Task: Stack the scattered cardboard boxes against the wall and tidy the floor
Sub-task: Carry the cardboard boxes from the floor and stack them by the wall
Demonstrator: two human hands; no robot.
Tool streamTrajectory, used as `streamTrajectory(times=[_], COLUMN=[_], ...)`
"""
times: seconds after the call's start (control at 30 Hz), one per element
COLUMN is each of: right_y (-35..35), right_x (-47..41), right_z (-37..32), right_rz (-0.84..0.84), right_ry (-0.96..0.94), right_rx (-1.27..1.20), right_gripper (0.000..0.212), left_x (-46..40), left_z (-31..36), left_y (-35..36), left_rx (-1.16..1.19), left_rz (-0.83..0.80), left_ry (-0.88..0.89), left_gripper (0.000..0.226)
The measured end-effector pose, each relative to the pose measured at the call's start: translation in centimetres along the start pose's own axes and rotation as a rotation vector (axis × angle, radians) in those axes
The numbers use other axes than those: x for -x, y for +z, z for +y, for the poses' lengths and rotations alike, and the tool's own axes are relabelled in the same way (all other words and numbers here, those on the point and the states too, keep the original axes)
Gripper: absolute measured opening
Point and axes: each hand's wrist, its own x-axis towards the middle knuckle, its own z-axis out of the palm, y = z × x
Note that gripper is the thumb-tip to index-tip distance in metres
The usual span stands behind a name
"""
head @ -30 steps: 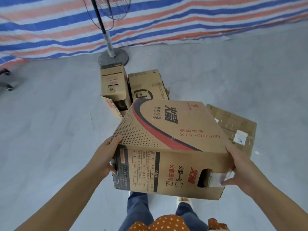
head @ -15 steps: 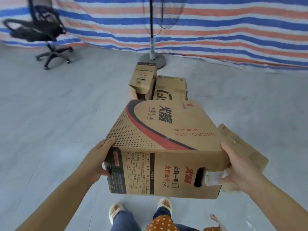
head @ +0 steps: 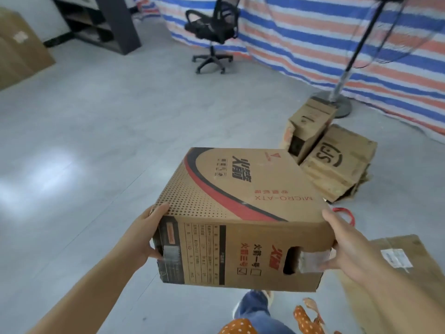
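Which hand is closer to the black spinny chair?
Left. The left hand grips the carried box's left side, below the chair; the right hand holds the box's far right corner, farther away.

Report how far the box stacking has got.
Done: nothing visibly stacked yet. A large carton stands at the far left, but how it got there is unclear.

In hand: the left hand and right hand carry the printed box clear of the floor.

Left: two boxes by the fan base, a flattened carton at the right, and a red string on the floor.
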Motion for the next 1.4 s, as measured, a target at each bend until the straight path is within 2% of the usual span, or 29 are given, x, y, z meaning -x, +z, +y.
streamTrajectory(times=[0.1, 0.37, 0.6, 0.77, 1.13, 1.4], right_y=[4.2, 16.5, 25.8, 32.5, 48.4, 62.4], right_x=[1.9, 5.6, 4.7, 1.1, -8.6, -12.4], right_z=[1.4, 3.0, 1.2, -2.3, -15.2, -19.6], right_rz=[-0.069, -0.321, -0.438, -0.512, -0.557, -0.606], right_ry=[-0.012, -0.072, -0.087, -0.109, -0.128, -0.106], right_rx=[0.081, 0.302, 0.447, 0.514, 0.587, 0.652], right_gripper=[0.021, 0.025, 0.027, 0.031, 0.029, 0.028], left_x=[2.2, 6.3, 4.9, 0.4, -11.6, -19.2], left_z=[-3.6, -11.8, -14.6, -12.6, -1.1, 3.5], left_y=[-5.5, -18.2, -24.7, -27.9, -33.2, -41.9], left_rx=[0.061, 0.279, 0.436, 0.493, 0.591, 0.643], left_rz=[0.078, 0.298, 0.401, 0.437, 0.495, 0.570], left_ry=[-0.026, -0.100, -0.159, -0.184, -0.194, -0.222], left_gripper=[0.026, 0.015, 0.029, 0.030, 0.028, 0.026])
